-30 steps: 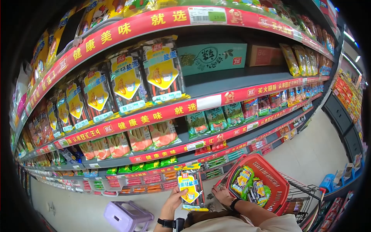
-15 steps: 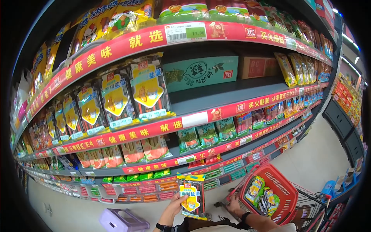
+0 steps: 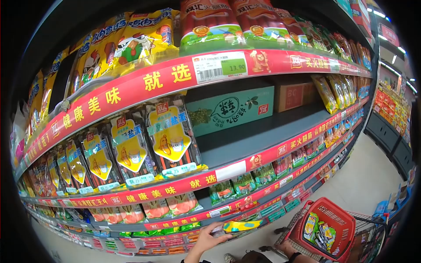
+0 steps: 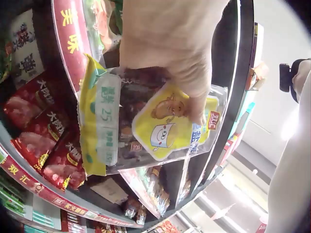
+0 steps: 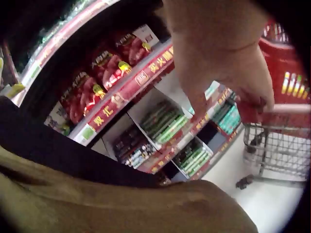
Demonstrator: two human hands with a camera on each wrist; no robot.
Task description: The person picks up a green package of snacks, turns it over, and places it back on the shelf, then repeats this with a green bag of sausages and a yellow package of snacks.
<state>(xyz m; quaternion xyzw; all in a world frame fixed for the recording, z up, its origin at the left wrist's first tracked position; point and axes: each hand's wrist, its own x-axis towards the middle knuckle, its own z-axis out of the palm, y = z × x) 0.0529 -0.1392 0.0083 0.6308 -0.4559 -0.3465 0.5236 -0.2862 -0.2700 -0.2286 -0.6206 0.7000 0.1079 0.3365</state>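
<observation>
My left hand (image 3: 208, 240) holds a sausage pack, its yellow end (image 3: 243, 226) facing up, below the lower shelves. In the left wrist view the left hand (image 4: 167, 41) pinches the clear-fronted pack (image 4: 160, 131) with its yellow label, thumb across the front. My right hand (image 3: 287, 249) is at the left side of the red basket (image 3: 312, 210), partly cut off by the frame's bottom. Seen from the right wrist, the right hand (image 5: 223, 58) has its fingers curled at the red basket edge (image 5: 286, 110). Several packs (image 3: 323, 234) lie inside the basket.
Upright packs of the same design (image 3: 169, 136) fill the left of the middle shelf. Right of them are a green box (image 3: 237, 109) and a brown box (image 3: 296, 96). A red shelf strip (image 3: 162, 81) curves above; a wire cart (image 3: 366, 223) surrounds the basket.
The head view has shifted, with shelves larger and the purple stool gone from view. The held pack has tipped from face-on to nearly edge-on. My right hand stays beside the basket.
</observation>
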